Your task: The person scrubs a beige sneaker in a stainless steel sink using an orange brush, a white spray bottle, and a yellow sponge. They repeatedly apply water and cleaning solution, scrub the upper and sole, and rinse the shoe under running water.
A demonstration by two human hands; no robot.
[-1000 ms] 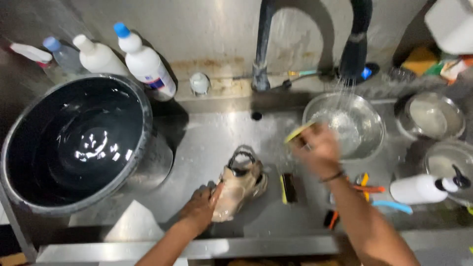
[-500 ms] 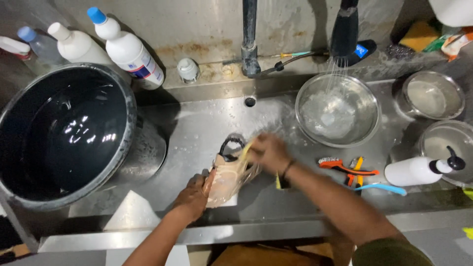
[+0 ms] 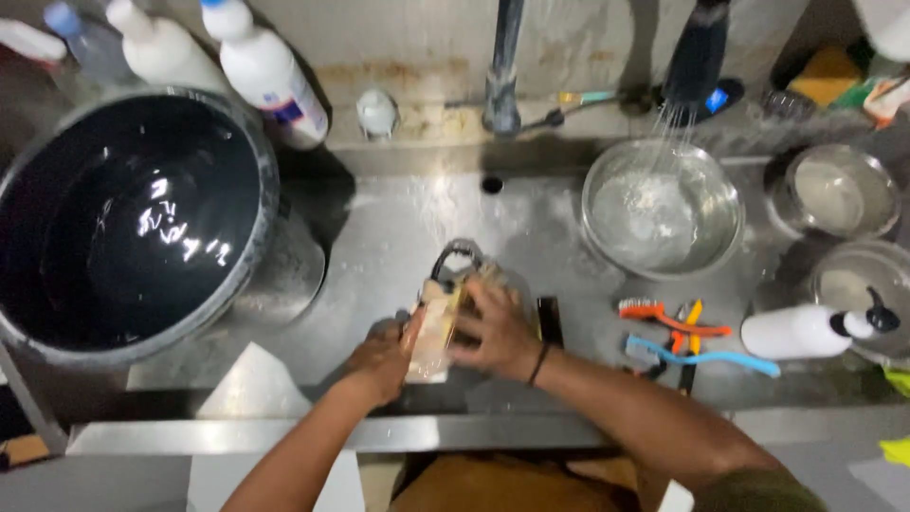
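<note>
The left hand (image 3: 384,356) is gripping the near end of a pale, flat object with a dark loop handle (image 3: 438,318), a tool I cannot identify for sure, and is pinning it down on the wet steel surface (image 3: 379,237) close to the middle of its near edge. The right hand (image 3: 493,327) is closing over the object's far side, fingers curled around it and what looks like a yellowish scrubbing pad, though the pad is mostly being hidden by the fingers. Both hands are clamped on the object, touching each other across it.

To scrub well here, the left hand should be holding the object flat and firm while the right is working in short strokes toward the loop, since the slick metal will be letting it slide.

Water is spraying from a dark spray head (image 3: 697,57) into a steel bowl (image 3: 664,204) toward the far right. A large dark tub (image 3: 123,218) is filling the left end, with white bottles (image 3: 261,71) along the far edge. Coloured brushes (image 3: 697,341) and a white pump bottle (image 3: 806,330) are lying near the right edge.
</note>
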